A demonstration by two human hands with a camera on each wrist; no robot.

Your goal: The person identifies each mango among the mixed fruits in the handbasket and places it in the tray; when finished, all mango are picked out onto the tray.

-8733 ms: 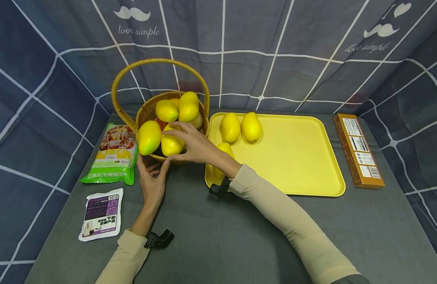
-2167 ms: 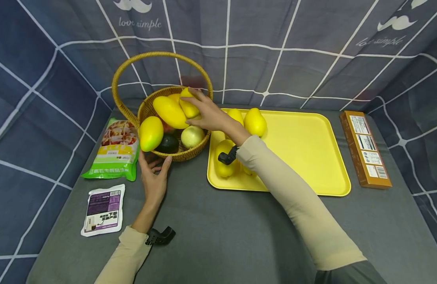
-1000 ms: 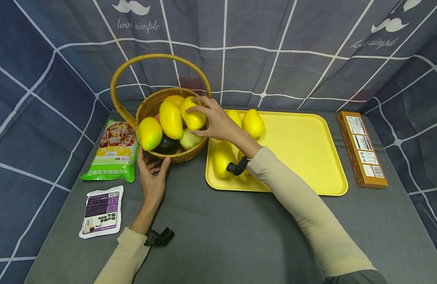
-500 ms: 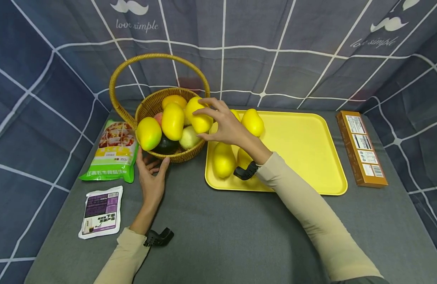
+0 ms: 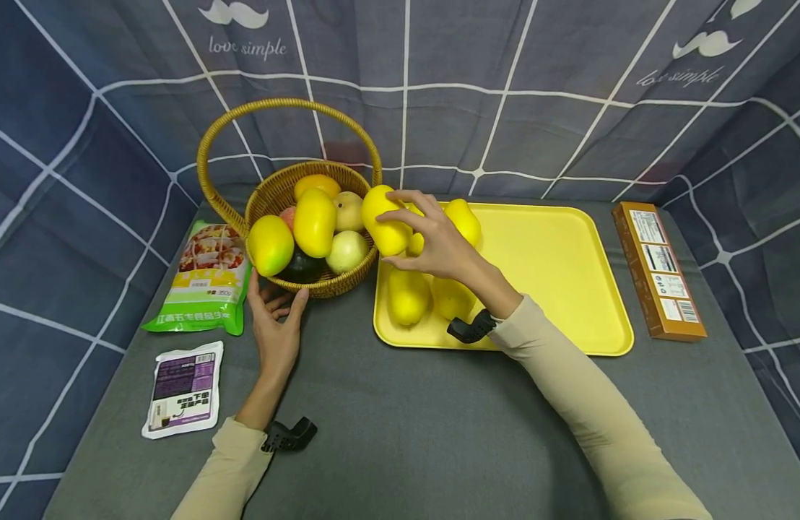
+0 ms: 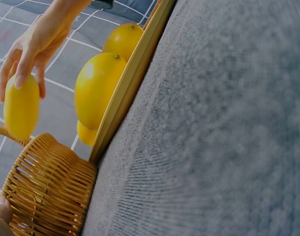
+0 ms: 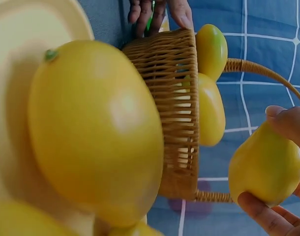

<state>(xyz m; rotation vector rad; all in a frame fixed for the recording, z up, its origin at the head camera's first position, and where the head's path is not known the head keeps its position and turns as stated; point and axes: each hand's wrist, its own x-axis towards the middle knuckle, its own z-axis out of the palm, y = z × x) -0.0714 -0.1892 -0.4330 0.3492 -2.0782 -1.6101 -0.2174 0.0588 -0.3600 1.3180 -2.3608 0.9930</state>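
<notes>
In the head view, my right hand (image 5: 435,238) pinches a yellow mango (image 5: 385,224) between thumb and fingers, over the gap between the wicker basket (image 5: 335,287) and the yellow tray (image 5: 543,282). The right wrist view shows this held mango (image 7: 265,164) above the basket rim. My left hand (image 5: 276,328) rests against the basket's front left wall, thumb and fingers spread along it. Inside the basket are a green-tipped mango (image 5: 271,244), a yellow mango (image 5: 314,224), an orange fruit (image 5: 317,185), two pale round fruits (image 5: 346,251) and a dark green fruit (image 5: 302,267).
Several yellow mangoes (image 5: 409,296) lie on the tray's left part, some partly hidden by my right hand. Left of the basket are a green food bag (image 5: 205,282) and a white-and-purple packet (image 5: 183,390). A brown box (image 5: 660,271) lies right of the tray.
Over the last second my right hand has carried the mango rightward out of the basket to the tray's left edge. Since the oldest frame, mangoes have gone from basket to tray. The left hand stays put.
</notes>
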